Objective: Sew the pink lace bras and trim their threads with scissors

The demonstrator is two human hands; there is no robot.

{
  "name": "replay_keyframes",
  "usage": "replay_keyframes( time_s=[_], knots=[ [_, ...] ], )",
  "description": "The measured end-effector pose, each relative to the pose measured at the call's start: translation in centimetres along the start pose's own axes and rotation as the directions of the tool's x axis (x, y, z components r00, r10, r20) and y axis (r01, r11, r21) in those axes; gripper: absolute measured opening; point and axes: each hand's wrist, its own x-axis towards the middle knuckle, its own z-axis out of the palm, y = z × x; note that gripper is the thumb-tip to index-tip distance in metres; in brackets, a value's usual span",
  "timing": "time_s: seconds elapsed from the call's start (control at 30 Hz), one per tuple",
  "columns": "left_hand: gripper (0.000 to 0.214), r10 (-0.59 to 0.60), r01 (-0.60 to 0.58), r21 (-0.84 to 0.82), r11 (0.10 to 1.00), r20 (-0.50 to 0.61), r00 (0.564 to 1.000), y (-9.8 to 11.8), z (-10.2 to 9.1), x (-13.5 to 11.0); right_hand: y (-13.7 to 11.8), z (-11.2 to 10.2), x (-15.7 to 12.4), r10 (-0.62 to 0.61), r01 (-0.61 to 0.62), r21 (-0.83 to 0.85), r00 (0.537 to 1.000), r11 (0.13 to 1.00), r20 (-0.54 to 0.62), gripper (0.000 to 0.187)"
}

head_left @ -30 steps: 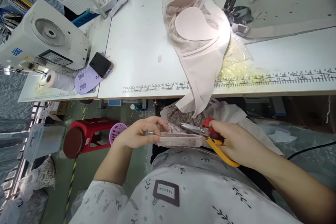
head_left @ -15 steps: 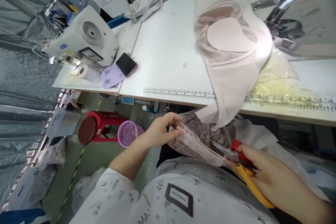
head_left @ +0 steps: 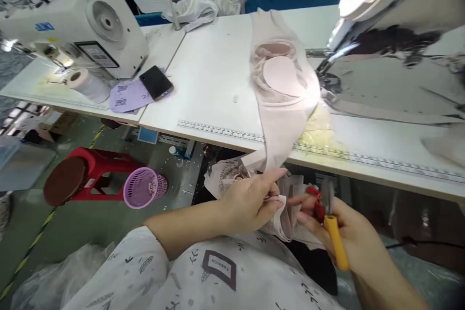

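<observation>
My left hand [head_left: 250, 201] pinches the edge of a pale pink lace garment piece [head_left: 282, 223] above my lap. Held in my right hand [head_left: 348, 232] are scissors [head_left: 336, 242] with red and yellow handles, their blades blurred and pointing upward. The right fingertips reach close to the lace piece; whether they touch it I cannot tell. Just beyond my hands, a beige bra [head_left: 279, 123] with a moulded cup lies on the white table [head_left: 214, 72], one end hanging over the front edge. Its right side lies by the needle area of a sewing machine [head_left: 392, 34].
On the left stand a white sewing machine [head_left: 105, 24], a thread cone [head_left: 89, 85] and a black phone [head_left: 156, 82] on a purple paper [head_left: 125, 97]. A red stool [head_left: 101, 174] and a purple basket [head_left: 141, 189] are on the floor. A printed ruler [head_left: 221, 130] runs along the table's front.
The view has shifted right. My left hand has moved rightward, closer to the right hand, with the lace piece bunched. The scissors have turned from pointing left to pointing up.
</observation>
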Motion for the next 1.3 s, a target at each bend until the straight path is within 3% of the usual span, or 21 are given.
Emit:
replay_keyframes(
  time_s=[0.13,0.23,0.37,0.47,0.63,0.73,0.87,0.97,1.1,1.2,1.3],
  knots=[
    [0.05,0.022,-0.026,0.05,0.998,0.08,0.997,0.4,0.8,0.7,-2.1,-0.2,1.1,-0.092,0.092,0.162,0.996,0.982,-0.011,0.017],
    [0.049,-0.09,0.09,0.006,0.996,0.178,0.98,0.9,0.6,1.3,-2.7,-0.2,1.6,-0.088,0.088,0.141,0.996,0.986,-0.013,0.014],
    [0.053,-0.32,0.363,-0.06,0.93,0.354,0.879,1.1,-0.6,2.1,-2.6,-0.5,1.7,-0.153,0.155,0.111,0.988,0.982,-0.028,0.016],
    [0.046,-0.333,0.435,-0.139,0.89,0.453,0.827,0.7,-1.1,2.3,-2.7,-0.8,1.6,-0.253,0.254,0.031,0.967,0.967,-0.032,0.017],
    [0.021,-0.333,0.463,-0.42,0.781,0.347,0.877,0.1,0.1,2.2,-2.8,-0.9,1.6,-0.372,0.372,-0.026,0.927,0.928,-0.042,0.02],
    [0.018,-0.36,0.448,-0.543,0.71,0.267,0.894,0.3,0.8,2.2,-2.6,-0.6,1.8,-0.371,0.37,-0.024,0.927,0.929,-0.06,0.02],
    [0.02,-0.408,0.442,-0.544,0.713,0.19,0.893,0.7,1.1,2.4,-2.1,-0.4,2.1,-0.271,0.277,0.067,0.959,0.959,-0.08,0.016],
    [0.022,-0.502,0.556,-0.495,0.668,0.252,0.828,0.7,0.8,2.6,-1.5,-1.3,2.1,-0.195,0.182,0.12,0.975,0.976,0.106,0.021],
    [0.022,-0.608,0.713,-0.469,0.522,0.382,0.696,0.7,0.3,2.8,-0.7,-2.9,1.3,-0.108,0.128,-0.017,0.893,0.992,0.438,0.048],
    [0.023,-0.649,0.774,-0.467,0.429,0.437,0.623,0.6,0.0,2.8,-0.5,-3.2,0.7,-0.083,0.135,-0.057,0.839,0.989,0.538,0.055],
    [0.026,-0.666,0.794,-0.456,0.401,0.45,0.595,0.6,-0.1,2.8,-0.6,-2.9,0.4,-0.071,0.155,-0.1,0.819,0.983,0.569,0.056]
  ],
)
